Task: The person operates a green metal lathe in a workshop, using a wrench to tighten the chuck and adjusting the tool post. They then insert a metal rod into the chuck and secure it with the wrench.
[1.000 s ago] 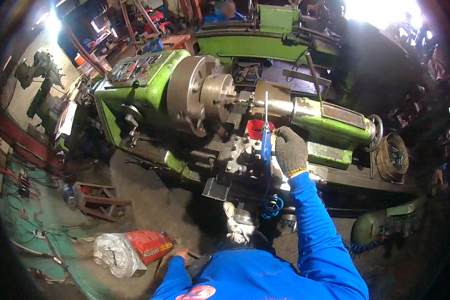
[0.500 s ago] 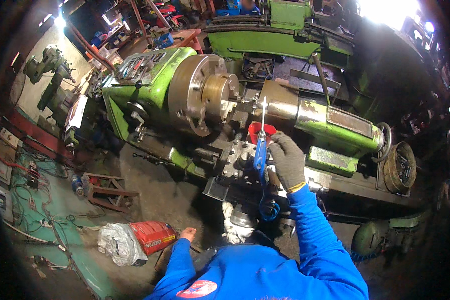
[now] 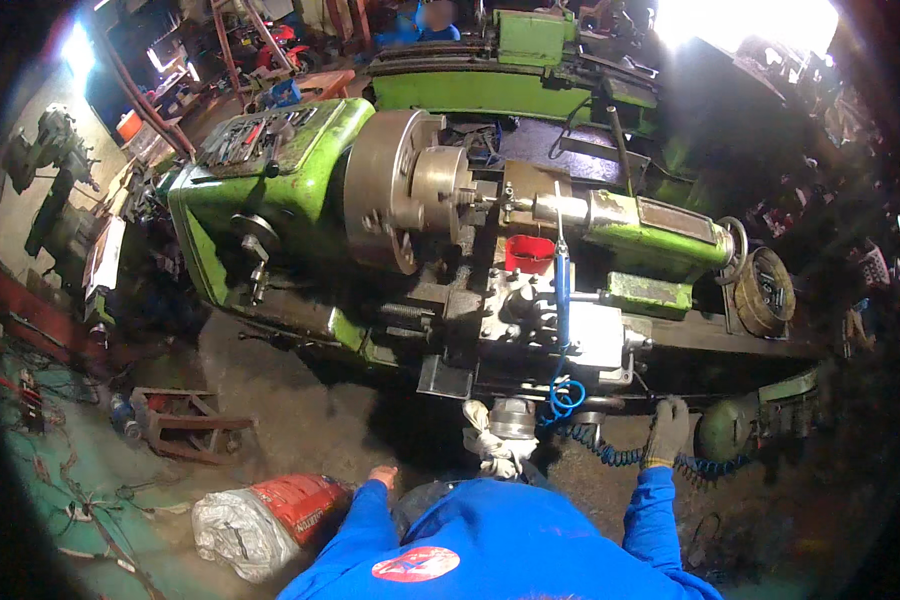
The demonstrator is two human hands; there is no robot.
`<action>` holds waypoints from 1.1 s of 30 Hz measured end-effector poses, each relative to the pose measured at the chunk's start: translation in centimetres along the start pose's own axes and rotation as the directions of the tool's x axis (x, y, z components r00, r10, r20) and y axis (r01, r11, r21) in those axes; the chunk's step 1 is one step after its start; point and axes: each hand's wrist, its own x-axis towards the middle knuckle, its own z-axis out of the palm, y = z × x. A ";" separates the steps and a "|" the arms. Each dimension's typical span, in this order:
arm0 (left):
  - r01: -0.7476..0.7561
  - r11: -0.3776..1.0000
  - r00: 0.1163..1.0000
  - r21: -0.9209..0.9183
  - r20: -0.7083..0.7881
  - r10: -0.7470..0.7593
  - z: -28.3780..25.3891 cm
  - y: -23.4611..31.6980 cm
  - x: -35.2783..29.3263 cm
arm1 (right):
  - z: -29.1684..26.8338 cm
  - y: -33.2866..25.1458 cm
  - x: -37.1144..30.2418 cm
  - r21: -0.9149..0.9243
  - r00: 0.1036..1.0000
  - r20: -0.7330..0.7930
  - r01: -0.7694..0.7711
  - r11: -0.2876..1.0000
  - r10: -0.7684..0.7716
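Presently, findings:
Right hand (image 3: pixel 667 432): gloved, fingers curled loosely, empty, just above the blue coiled hose (image 3: pixel 610 452).
Left hand (image 3: pixel 381 476): bare, fingers apart, empty, beside the red sack (image 3: pixel 295 497).
Blue air gun (image 3: pixel 562 290): upright on the green lathe (image 3: pixel 300 200) carriage.

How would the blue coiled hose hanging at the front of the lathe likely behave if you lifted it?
The blue coiled hose would probably feel light and floppy: it is thin and droops in loops. Its coils suggest it stretches and springs back rather than holding shape.

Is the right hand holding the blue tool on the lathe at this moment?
No. The gloved right hand is down at the lathe's lower front edge, apart from the blue tool, which rests alone on the carriage.
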 end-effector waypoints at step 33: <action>-0.119 0.193 0.937 -0.974 -0.175 -0.301 -19.4 10.8 16.8 | -8.7 15.8 -15.6 -0.768 0.835 0.272 -0.110 0.631 0.477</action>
